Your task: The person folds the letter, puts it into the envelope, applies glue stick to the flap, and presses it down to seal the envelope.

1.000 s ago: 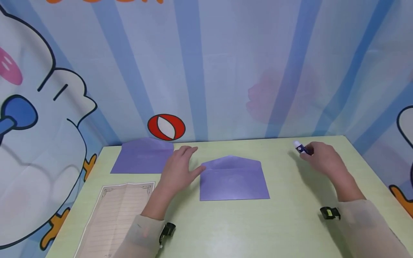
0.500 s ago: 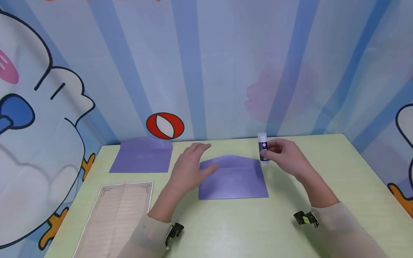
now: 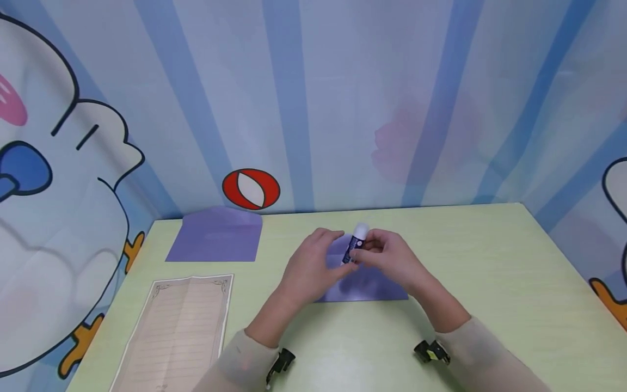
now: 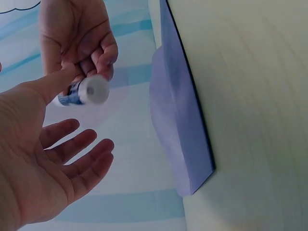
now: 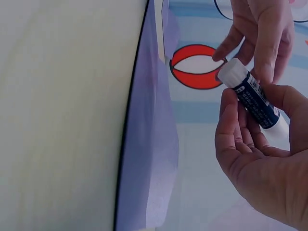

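— Entries, left to right?
— Left hand (image 3: pixel 309 268): fingers loosely spread, contact unclear. White-capped navy plastic glue stick (image 3: pixel 355 246): above purple paper envelope (image 3: pixel 372 288), cap toward one o'clock. Right hand (image 3: pixel 395 259): pinching it.
— Changed?
— Stick brought in from two o'clock; both hands could work it.

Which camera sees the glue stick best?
The right wrist view: the glue stick looks biggest and clearest there, with both ends showing. The head view shows it small and partly covered; the left wrist view shows mainly one blurry white end.
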`<state>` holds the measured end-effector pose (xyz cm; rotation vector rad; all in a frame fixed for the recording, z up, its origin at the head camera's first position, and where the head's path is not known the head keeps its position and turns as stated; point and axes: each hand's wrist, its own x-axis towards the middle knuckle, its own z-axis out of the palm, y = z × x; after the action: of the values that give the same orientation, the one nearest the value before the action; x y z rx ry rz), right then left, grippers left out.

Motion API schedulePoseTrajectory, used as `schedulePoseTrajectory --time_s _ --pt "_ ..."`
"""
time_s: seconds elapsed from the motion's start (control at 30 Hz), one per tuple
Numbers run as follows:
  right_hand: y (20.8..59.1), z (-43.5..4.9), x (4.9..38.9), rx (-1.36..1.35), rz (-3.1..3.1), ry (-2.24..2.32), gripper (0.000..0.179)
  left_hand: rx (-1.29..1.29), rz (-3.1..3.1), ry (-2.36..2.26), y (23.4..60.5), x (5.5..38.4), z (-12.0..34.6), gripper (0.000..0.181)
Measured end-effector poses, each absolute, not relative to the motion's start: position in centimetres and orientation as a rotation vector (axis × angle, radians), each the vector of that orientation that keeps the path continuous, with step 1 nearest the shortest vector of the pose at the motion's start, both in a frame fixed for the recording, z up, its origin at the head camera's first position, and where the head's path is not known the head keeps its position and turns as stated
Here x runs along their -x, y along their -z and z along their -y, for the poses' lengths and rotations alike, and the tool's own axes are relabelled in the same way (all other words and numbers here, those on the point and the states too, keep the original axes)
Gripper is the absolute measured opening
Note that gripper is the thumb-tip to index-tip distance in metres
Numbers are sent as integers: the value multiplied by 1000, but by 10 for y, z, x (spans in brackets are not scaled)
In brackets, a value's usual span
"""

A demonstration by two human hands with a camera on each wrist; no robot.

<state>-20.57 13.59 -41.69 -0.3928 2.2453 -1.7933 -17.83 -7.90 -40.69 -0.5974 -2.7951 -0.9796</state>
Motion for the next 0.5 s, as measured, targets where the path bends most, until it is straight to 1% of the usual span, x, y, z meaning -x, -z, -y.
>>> schedulePoseTrajectory --time_s 0.17,0.37,0.5 --pt "420 -128 200 406 -2149 1870 33 609 2757 1014 409 176 73 57" --pt "421 -128 200 428 -2173 1840 34 602 2718 945 411 177 74 43" --pt "415 -135 203 375 -2203 1823 41 578 2708 875 409 180 79 34"
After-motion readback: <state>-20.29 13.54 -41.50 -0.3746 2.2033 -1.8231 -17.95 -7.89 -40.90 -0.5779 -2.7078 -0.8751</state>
